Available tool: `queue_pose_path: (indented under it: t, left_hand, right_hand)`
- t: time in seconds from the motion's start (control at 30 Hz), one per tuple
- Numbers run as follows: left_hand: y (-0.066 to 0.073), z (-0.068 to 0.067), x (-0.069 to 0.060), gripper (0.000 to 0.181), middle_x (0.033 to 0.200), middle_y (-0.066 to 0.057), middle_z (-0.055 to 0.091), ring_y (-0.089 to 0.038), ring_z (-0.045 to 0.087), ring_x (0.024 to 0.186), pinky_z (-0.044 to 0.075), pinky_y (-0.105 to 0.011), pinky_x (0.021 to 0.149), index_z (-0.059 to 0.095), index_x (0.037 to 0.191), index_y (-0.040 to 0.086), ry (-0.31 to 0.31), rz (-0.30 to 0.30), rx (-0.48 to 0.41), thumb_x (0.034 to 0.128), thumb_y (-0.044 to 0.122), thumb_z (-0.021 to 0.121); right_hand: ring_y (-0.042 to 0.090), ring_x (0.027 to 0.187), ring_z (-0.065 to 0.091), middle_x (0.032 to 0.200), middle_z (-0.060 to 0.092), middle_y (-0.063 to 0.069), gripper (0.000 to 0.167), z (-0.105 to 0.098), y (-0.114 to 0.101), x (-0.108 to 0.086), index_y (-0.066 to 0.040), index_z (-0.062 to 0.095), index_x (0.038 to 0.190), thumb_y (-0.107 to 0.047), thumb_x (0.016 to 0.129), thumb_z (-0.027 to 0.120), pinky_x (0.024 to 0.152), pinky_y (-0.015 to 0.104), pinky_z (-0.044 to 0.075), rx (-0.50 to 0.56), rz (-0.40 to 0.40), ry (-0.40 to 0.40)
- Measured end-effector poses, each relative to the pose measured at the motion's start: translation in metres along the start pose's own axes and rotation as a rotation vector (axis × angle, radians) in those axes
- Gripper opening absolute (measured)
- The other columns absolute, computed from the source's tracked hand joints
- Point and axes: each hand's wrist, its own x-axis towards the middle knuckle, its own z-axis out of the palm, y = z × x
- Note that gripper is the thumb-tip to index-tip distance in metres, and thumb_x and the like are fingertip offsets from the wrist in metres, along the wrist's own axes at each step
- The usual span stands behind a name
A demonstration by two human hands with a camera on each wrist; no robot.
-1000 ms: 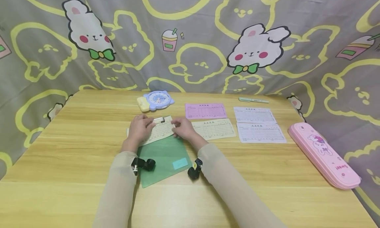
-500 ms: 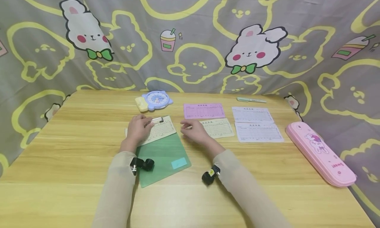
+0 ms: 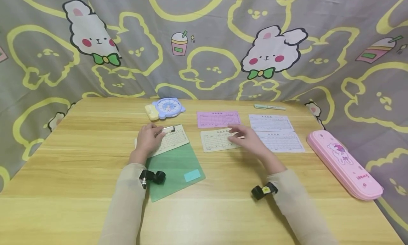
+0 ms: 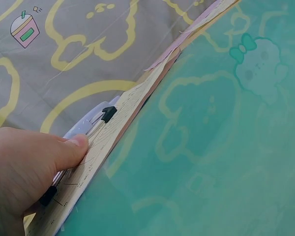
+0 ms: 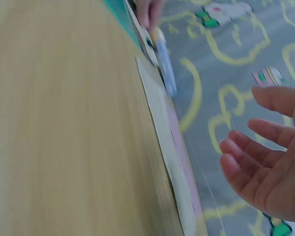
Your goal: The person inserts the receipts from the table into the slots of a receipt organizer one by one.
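Observation:
A green clipboard (image 3: 175, 170) lies tilted on the table with a pale yellow form (image 3: 178, 138) at its top, under a metal clip (image 3: 169, 129). The left hand (image 3: 148, 140) grips the clip end; in the left wrist view the thumb of that hand (image 4: 32, 164) presses by the clip, beside the form. The right hand (image 3: 247, 140) is in the air over the right end of a second yellow form (image 3: 215, 140), its fingers apart and loosely bent. In the right wrist view the right hand (image 5: 275, 152) holds nothing.
Behind the yellow form lies a pink form (image 3: 218, 119). Two white forms (image 3: 271, 123) lie at the right, with a pale green pen (image 3: 269, 107) behind and a pink pencil case (image 3: 344, 165) beside them. A blue-and-yellow clock-like item (image 3: 169, 107) stands behind the clipboard.
The right hand has let go of the clipboard's form and moved right, over the loose yellow form. The left hand has stayed at the clip.

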Motion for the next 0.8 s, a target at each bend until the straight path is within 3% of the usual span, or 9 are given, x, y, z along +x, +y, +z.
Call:
queue_pose_path:
  t: [0.2, 0.4, 0.63, 0.8]
  left_hand:
    - [0.000, -0.001, 0.000, 0.036, 0.101, -0.013, 0.047, -0.028, 0.039, 0.090, 0.030, -0.041, 0.077, 0.056, 0.114, 0.003, 0.005, 0.010, 0.003, 0.0847, 0.024, 0.054]
    - [-0.001, 0.000, 0.000, 0.036, 0.099, -0.012, 0.046, -0.027, 0.038, 0.089, 0.030, -0.041, 0.075, 0.055, 0.115, 0.003, -0.002, 0.001, 0.001, 0.0854, 0.024, 0.053]
    - [-0.001, 0.000, -0.001, 0.036, 0.099, -0.011, 0.045, -0.028, 0.037, 0.090, 0.028, -0.041, 0.076, 0.056, 0.114, 0.003, 0.009, -0.013, -0.018, 0.0851, 0.024, 0.054]
    - [-0.002, 0.000, -0.001, 0.036, 0.099, -0.012, 0.046, -0.028, 0.038, 0.091, 0.029, -0.041, 0.077, 0.057, 0.113, 0.003, 0.015, 0.001, -0.032, 0.0847, 0.025, 0.054]
  right_hand:
    - [0.036, 0.108, 0.040, 0.121, 0.042, 0.024, 0.052, -0.041, 0.021, -0.022, 0.005, 0.039, 0.125, -0.016, 0.081, 0.060, 0.088, 0.046, 0.031, -0.043, 0.031, 0.029]
    - [0.037, 0.116, 0.030, 0.128, 0.034, 0.023, 0.057, -0.075, 0.045, -0.038, 0.004, 0.033, 0.129, -0.023, 0.084, 0.057, 0.093, 0.049, 0.023, -0.107, 0.094, 0.108]
    - [0.040, 0.122, 0.015, 0.135, 0.021, 0.024, 0.070, -0.100, 0.063, -0.056, -0.002, 0.023, 0.135, -0.035, 0.082, 0.057, 0.094, 0.054, 0.011, -0.128, 0.199, 0.199]
    - [0.046, 0.120, 0.012, 0.134, 0.016, 0.030, 0.076, -0.111, 0.076, -0.063, -0.001, 0.017, 0.136, -0.037, 0.082, 0.056, 0.092, 0.057, 0.010, -0.219, 0.262, 0.219]
